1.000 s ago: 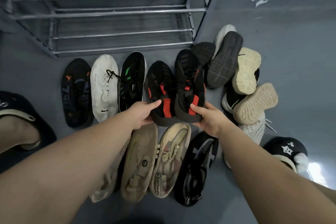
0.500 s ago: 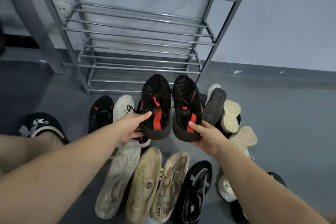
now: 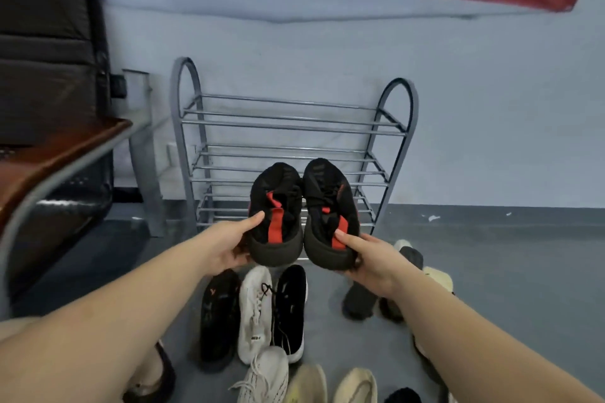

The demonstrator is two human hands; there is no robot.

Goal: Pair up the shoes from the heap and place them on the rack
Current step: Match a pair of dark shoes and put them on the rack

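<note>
while i'm looking down through the head camera, i'm seeing both hands carrying one matched pair in the air, in front of the rack (image 3: 291, 127). the left hand (image 3: 226, 247) is clamping its grip on the heel of the left black-and-red shoe (image 3: 276, 213), thumb lying along the inner side; the right hand (image 3: 373, 260) is doing the same on the heel of the right black-and-red shoe (image 3: 329, 206), thumb pressing near the red tab. the two shoes are sitting side by side, touching or nearly touching at the toes, soles down, openings facing up at me.

the relation i'm steering by is this: each shoe's long axis is running straight away from its grip, heel at the hand and toe pointing at the rack. the rack is standing directly beyond the toes against the wall (image 3: 491, 108), its rails running across that axis, all tiers looking bare. so i'm judging that the coming move is a plain forward push, toes first, with no turning needed, just a choice of tier and a matching height. both hands are lying about equally near the rack, so neither is leading.

the heap (image 3: 262, 321) of remaining shoes is lying on the floor (image 3: 507, 271) below the arms, well clear of the carried pair. i'm watching for toes catching a front rail on the way in.
</note>
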